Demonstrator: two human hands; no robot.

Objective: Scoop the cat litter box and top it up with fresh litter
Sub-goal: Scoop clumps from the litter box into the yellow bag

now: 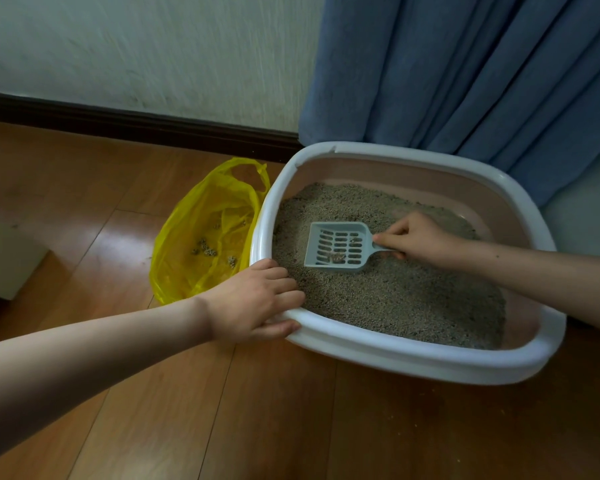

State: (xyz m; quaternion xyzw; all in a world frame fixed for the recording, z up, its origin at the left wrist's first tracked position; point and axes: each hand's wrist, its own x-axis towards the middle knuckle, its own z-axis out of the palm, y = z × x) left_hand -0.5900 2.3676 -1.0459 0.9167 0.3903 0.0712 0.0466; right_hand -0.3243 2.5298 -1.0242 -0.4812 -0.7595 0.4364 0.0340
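From the head view, we judge we are mid-scoop: our right hand (pixel 418 239) grips the handle of the scoop (pixel 338 247), a small clump on its slots, above the litter (pixel 395 292) in the litter box (pixel 413 356). Next we must likely carry it level left to the yellow bag (pixel 205 233) beside the box. Our left hand (pixel 257 303) clasps the near rim, arm outstretched.

Home room: wood floor (pixel 84 202), blue curtain (pixel 465 81).

No readable text, label or number shows; the view is perhaps too soft.
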